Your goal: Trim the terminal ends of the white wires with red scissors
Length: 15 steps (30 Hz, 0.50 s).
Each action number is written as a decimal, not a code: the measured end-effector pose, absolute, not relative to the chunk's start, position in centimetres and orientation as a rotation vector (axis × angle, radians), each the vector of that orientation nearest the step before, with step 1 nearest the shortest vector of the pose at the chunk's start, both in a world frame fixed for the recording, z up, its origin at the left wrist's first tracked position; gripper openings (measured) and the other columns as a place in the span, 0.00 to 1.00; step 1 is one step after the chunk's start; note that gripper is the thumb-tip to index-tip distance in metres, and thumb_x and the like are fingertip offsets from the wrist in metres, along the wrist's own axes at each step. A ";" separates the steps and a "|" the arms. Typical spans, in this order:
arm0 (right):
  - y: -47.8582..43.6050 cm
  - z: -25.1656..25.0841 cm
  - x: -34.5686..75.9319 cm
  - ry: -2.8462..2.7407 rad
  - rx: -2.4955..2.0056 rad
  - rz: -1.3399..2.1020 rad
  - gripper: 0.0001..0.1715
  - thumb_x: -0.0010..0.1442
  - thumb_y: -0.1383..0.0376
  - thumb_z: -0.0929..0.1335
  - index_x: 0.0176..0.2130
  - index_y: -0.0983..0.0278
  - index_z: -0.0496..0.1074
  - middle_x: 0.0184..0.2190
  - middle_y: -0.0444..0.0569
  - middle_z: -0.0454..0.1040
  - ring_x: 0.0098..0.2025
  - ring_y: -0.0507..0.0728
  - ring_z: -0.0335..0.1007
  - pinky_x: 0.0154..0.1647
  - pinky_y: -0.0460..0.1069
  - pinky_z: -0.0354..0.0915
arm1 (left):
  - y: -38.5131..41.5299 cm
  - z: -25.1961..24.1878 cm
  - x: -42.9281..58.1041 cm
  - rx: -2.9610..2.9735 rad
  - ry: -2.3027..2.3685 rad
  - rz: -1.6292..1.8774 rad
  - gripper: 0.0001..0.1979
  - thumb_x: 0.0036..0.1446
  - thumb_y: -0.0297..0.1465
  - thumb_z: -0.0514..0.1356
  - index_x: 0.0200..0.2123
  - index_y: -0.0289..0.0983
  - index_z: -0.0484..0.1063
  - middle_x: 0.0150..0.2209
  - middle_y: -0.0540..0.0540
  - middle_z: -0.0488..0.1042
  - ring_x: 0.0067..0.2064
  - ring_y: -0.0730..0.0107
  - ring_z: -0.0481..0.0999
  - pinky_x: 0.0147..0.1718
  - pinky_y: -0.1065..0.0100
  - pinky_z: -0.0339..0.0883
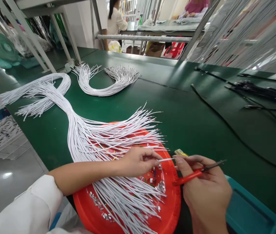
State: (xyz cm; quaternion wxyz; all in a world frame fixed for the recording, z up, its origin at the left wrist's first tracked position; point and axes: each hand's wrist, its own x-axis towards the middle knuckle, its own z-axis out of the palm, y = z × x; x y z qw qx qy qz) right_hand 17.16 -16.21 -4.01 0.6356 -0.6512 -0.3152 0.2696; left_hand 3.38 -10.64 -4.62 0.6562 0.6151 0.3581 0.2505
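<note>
My left hand (139,161) reaches over a fanned bundle of thin white cables (84,136) and pinches one white cable (166,159) near its end. The fingertips of my right hand (202,182) meet the tip of that same cable. Red-handled scissors (191,177) lie in my right hand, their dark pointed blades aimed right and away from the cable. Under the cable ends sits a red tray (170,191) with silvery foil scraps (161,187) scattered in it. Just beyond my right fingers a small yellow object (180,152) is partly hidden.
More white cable bundles (104,91) lie further back on the green table (157,100). Black cables (262,91) are at the right, a teal bin (247,211) at lower right. Metal frame legs (65,35) stand at left. Two people are at the back.
</note>
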 end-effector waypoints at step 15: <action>-16.8 -5.3 16.6 -1.332 -1.695 0.262 0.10 0.50 0.60 0.69 0.33 0.62 0.71 0.30 0.48 0.75 0.31 0.56 0.71 0.34 0.51 0.64 | -10.4 -3.8 2.3 1.955 0.916 0.634 0.10 0.54 0.26 0.55 0.32 0.33 0.77 0.29 0.46 0.77 0.30 0.74 0.72 0.31 0.74 0.62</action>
